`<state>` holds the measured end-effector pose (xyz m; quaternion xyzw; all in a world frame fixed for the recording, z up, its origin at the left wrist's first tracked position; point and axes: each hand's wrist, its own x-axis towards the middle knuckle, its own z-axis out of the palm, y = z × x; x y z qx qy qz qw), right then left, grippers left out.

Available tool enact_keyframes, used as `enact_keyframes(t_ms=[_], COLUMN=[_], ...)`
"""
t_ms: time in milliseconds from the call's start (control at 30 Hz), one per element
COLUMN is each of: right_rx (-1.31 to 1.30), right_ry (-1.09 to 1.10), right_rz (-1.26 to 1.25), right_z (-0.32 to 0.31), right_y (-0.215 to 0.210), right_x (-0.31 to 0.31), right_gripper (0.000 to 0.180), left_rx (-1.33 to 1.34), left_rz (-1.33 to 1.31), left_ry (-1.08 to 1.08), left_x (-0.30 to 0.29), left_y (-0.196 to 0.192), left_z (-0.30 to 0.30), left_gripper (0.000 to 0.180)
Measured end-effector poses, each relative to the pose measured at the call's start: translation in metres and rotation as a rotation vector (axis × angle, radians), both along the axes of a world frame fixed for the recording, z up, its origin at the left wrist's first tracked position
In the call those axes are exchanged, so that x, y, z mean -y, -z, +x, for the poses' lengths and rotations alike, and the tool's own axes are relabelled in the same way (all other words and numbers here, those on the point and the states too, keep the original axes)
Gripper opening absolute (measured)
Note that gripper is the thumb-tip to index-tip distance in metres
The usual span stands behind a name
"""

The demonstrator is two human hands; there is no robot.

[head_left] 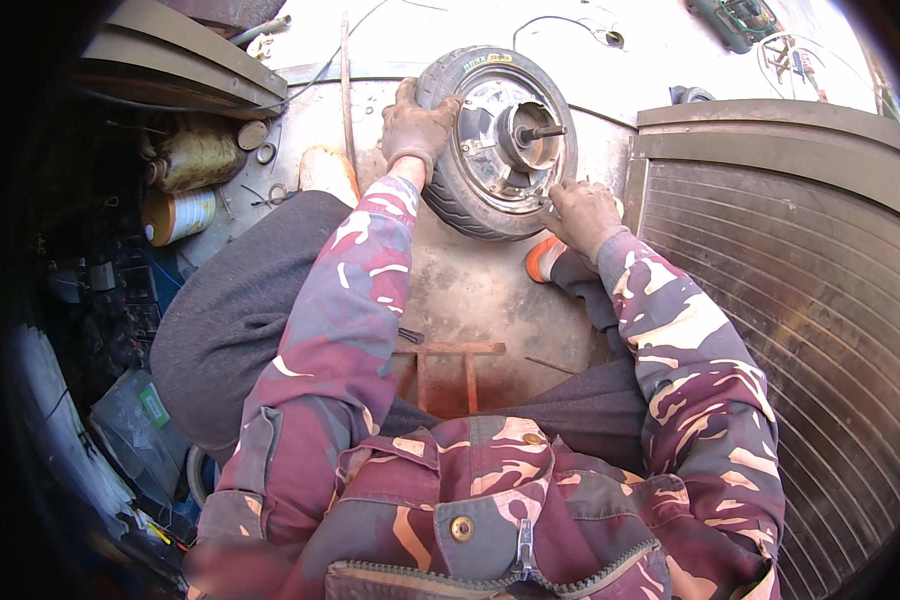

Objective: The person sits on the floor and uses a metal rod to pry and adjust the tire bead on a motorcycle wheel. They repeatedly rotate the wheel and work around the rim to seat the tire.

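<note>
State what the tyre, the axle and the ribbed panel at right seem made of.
Tyre: rubber, dull black, with moulded tread grooves. Axle: probably steel, a dark rod with a metallic look. Ribbed panel: likely brownish metal, since its ridges catch streaky highlights; whether painted is unclear.

Looks steeply down and slightly forward from the head, as the left of two side-by-side fisheyes. Sits close above the jacket [495, 480], farther from the wheel [458, 198] near the top edge. Spans wide, from round container [182, 215] at left to ribbed panel [790, 260] at right, bending straight edges.
</note>
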<state>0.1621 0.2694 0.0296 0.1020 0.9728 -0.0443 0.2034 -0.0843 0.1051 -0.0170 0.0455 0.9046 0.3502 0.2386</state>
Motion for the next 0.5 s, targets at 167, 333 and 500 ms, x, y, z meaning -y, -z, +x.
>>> enact_keyframes(t_ms=[167,333,500], right_rx=[0.093,0.312,0.247], right_ry=[0.081,1.28,0.993], right_rz=[-0.024,-0.741,-0.434], right_z=[-0.012,-0.031,-0.017], right_y=[0.013,0.045,0.034], right_x=[-0.01,-0.027,-0.022], right_gripper=[0.036,0.047,0.053], left_rx=[0.017,0.019,0.041], left_rz=[0.006,0.014,0.009], left_ry=[-0.002,-0.011,-0.02], left_x=[0.0,-0.002,-0.001], left_y=[-0.006,-0.009,-0.011], left_z=[0.001,0.0,0.001], left_gripper=[0.094,0.094,0.093])
